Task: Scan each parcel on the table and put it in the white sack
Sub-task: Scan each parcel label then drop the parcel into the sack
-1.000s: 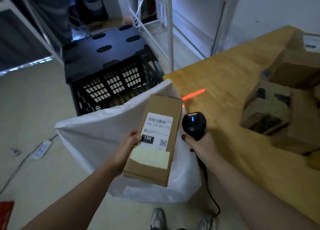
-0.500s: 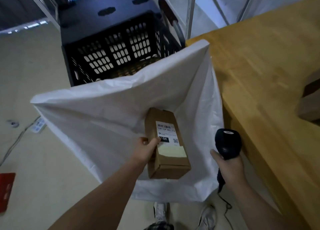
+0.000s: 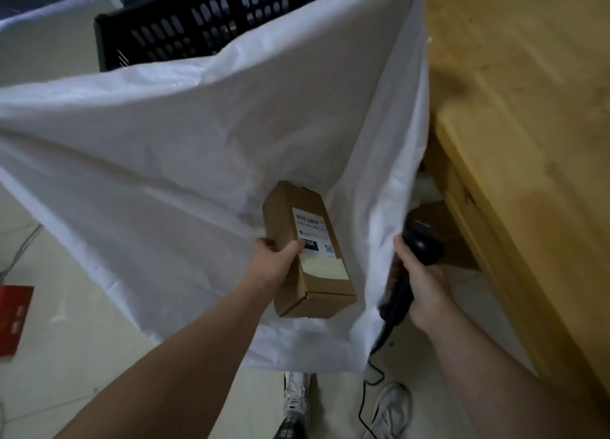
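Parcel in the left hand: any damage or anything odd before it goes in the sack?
Nothing clearly wrong. The parcel looks square and closed, label up, held by the left hand at the sack's mouth.

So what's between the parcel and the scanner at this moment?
Only a wall of the white sack: the parcel, held by the left hand, is within its mouth, the scanner in the right hand just outside. Head view.

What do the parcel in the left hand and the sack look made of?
Parcel: plain brown cardboard, matte, going by folded end flaps and a stuck-on paper label. White sack: probably woven plastic, faintly sheened, creasing stiffly; the weave is too blurred to confirm.
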### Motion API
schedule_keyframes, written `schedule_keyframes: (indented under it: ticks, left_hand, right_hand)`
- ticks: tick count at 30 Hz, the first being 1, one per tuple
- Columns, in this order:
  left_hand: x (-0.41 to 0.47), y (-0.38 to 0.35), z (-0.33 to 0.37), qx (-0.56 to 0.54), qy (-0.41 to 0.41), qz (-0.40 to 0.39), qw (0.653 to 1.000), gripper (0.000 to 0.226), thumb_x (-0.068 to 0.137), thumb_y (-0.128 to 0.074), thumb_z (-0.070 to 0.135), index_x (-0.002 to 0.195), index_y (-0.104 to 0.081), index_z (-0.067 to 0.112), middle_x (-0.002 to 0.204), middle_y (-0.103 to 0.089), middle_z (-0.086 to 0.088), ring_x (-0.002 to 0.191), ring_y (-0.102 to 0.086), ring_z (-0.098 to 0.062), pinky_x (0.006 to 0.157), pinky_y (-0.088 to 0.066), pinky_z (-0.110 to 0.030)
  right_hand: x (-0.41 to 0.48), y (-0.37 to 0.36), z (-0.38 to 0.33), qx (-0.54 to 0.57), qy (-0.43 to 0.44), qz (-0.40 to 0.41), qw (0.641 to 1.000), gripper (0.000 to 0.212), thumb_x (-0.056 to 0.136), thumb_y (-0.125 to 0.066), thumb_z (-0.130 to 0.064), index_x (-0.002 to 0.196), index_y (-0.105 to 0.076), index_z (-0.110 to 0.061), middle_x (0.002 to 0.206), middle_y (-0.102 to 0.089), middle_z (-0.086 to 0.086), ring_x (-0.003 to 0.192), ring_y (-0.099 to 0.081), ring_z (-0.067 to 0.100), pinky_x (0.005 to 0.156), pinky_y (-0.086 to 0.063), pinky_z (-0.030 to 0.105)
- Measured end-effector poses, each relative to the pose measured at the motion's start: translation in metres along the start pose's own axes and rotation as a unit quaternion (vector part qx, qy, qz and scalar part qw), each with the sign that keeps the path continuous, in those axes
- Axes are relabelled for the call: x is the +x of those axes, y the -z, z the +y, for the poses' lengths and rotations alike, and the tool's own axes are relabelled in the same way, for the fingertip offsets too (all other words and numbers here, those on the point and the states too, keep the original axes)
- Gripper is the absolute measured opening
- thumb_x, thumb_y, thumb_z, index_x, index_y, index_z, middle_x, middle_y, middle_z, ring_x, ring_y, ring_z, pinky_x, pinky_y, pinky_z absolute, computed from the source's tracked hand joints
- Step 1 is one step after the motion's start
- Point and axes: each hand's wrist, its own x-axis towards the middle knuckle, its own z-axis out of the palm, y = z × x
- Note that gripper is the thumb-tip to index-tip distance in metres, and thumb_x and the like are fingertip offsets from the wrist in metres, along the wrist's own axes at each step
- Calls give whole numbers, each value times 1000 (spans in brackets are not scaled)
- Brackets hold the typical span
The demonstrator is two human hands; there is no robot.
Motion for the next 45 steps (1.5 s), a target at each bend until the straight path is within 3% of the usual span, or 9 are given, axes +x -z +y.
schedule_keyframes:
  ticks: [3,7,12,17,22,26,35,41,45]
  left_hand:
    - [0,-3,0,2,-2,7,1000,67,84,-71,37,133,-37,9,120,-57,-11,101,-61,-26,93,-52,-44]
    - [6,-4,-1,-5,0,-3,1000,66,84,-71,35,133,-36,8,118,-57,-10,100,-60,-25,87,-52,-39]
    - [36,-20,1,-20,29,-27,999,66,83,-73,35,131,-35,10,120,-56,-9,104,-58,-28,90,-50,-41]
    - [64,-70,-9,-91,75,33,992,86,75,-78,38,142,-29,14,131,-52,-10,115,-53,-34,99,-46,-50]
    - [92,-101,-10,-64,59,92,992,87,77,-70,52,146,-28,18,135,-52,-9,119,-50,-33,103,-42,-44]
    - [104,-116,-26,27,34,62,997,101,78,-69,54,152,-9,23,143,-41,-15,125,-46,-37,104,-40,-42]
    - [139,-154,-37,282,-56,-51,957,93,88,-58,56,155,-3,22,157,-15,-20,139,-29,-38,112,-31,-46]
    - [168,-166,-40,375,-96,-143,911,66,97,-39,52,152,-23,20,149,-39,-13,129,-45,-34,107,-37,-44]
    - [196,-154,-40,356,-115,-116,920,47,78,-49,55,110,-62,23,117,-65,-8,101,-61,-27,94,-50,-42]
  right_hand:
    - [1,4,-1,-2,6,18,1000,110,42,-84,-71,135,-48,-24,121,-64,4,106,-63,29,95,-50,50]
    - [-5,-1,-10,-154,102,33,982,100,60,-88,-46,141,-39,-13,127,-58,4,113,-59,28,98,-49,49]
    - [-9,11,-12,-195,120,111,967,26,83,-70,-9,108,-60,-6,100,-64,11,91,-62,30,81,-48,37]
    - [-26,25,-3,-174,112,143,968,16,82,-69,-7,95,-61,-5,84,-64,6,76,-61,22,72,-48,31]
    - [-32,16,1,-327,215,198,899,30,81,-70,-11,104,-55,-1,82,-60,9,75,-61,29,55,-43,25]
    - [-39,18,2,-366,260,211,868,65,82,-71,-13,137,-37,-3,95,-57,9,82,-62,31,70,-56,41]
    - [-34,17,3,-379,299,235,844,55,80,-72,-8,128,-46,-8,92,-48,-3,82,-46,17,75,-37,27]
    - [-17,14,9,-349,310,230,854,50,80,-69,-9,125,-46,-8,96,-57,2,83,-54,21,74,-43,31]
    - [-20,13,6,-350,286,222,864,48,81,-67,-9,124,-44,-6,88,-56,5,76,-57,26,67,-43,30]
